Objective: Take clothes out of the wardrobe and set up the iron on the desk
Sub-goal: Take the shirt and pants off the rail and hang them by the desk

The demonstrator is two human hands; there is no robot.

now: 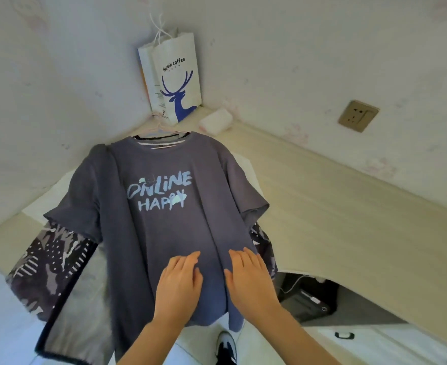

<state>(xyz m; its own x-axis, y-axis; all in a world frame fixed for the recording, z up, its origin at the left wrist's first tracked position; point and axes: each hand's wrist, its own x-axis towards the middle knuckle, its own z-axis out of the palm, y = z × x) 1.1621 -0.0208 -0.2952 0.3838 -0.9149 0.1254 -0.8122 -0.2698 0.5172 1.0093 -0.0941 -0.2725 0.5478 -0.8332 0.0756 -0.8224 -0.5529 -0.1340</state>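
A grey-blue T-shirt (164, 227) printed "ONLINE HAPPY" lies face up on the cream desk (335, 206), still on a pink hanger (161, 129) at its collar. Under it lies a patterned camouflage garment (51, 256) whose sleeves stick out on both sides. My left hand (180, 283) and my right hand (251, 280) rest flat, fingers straight, side by side on the shirt's lower front. The shirt's hem hangs over the desk's near edge. No iron is in view.
A white paper bag with a blue deer (172, 77) stands in the desk's far corner, a small white packet (215, 121) beside it. A wall socket (359, 115) sits at the right. Black devices (306, 299) lie under the desk, above a drawer with a black handle (344, 335).
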